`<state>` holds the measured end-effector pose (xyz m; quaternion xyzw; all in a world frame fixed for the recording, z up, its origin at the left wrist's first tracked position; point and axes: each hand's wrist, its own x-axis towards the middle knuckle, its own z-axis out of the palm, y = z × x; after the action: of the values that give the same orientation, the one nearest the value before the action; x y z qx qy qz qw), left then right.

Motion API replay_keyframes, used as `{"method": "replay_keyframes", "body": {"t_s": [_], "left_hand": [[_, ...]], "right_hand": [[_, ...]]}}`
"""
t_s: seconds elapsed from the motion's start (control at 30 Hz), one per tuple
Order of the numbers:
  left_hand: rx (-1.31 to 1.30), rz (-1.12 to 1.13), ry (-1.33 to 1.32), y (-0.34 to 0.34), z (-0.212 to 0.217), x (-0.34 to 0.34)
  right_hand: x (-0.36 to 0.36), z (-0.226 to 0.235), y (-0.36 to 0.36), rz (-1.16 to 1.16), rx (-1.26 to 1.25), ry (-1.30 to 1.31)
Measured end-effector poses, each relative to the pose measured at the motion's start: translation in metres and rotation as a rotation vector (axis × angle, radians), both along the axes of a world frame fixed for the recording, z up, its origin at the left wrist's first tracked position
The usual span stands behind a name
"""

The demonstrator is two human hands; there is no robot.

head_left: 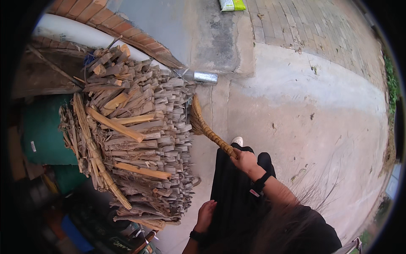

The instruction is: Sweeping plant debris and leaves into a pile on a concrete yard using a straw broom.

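Observation:
My right hand (245, 162) is closed round the handle end of a straw hand broom (209, 130). The broom slants away from me to the left, and its bristles (196, 111) spread low beside the end of a firewood stack (139, 127). Close to my left thigh, my left hand (206, 215) hangs with its fingers curled; whether anything is in them cannot be made out. A second straw broom (99, 161) lies across the top of the firewood.
Concrete ground (287, 122) stretches to the right, with scattered dry leaves. A pipe with a shiny silver end (205, 77) juts out past the stack. Farther off are a raised step (224, 46) and a green-and-white bag (232, 5). A green container (46, 131) stands left of the wood.

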<state>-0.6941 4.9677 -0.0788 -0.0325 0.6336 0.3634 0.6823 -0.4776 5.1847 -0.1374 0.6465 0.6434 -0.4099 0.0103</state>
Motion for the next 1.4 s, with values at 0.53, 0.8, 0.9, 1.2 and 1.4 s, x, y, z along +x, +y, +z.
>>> {"method": "replay_keyframes", "body": {"t_s": [0.53, 0.8, 0.9, 1.2, 1.4], "left_hand": [[-0.202, -0.083, 0.040, 0.010, -0.001, 0.000], [-0.091, -0.110, 0.163, -0.037, 0.012, 0.028], [-0.134, -0.057, 0.210, -0.032, 0.020, 0.046], [-0.085, -0.164, 0.193, -0.002, 0.028, 0.080], [-0.113, -0.219, 0.174, -0.034, -0.004, 0.066]], "right_hand": [[0.095, 0.032, 0.010, 0.725, 0.080, 0.006], [0.017, -0.026, 0.020, 0.817, -0.204, -0.041], [0.043, -0.031, 0.028, 0.794, -0.083, -0.150], [0.181, -0.005, 0.069, 0.329, 0.115, -0.274], [0.245, -0.024, 0.091, 0.107, 0.060, -0.300]]}}
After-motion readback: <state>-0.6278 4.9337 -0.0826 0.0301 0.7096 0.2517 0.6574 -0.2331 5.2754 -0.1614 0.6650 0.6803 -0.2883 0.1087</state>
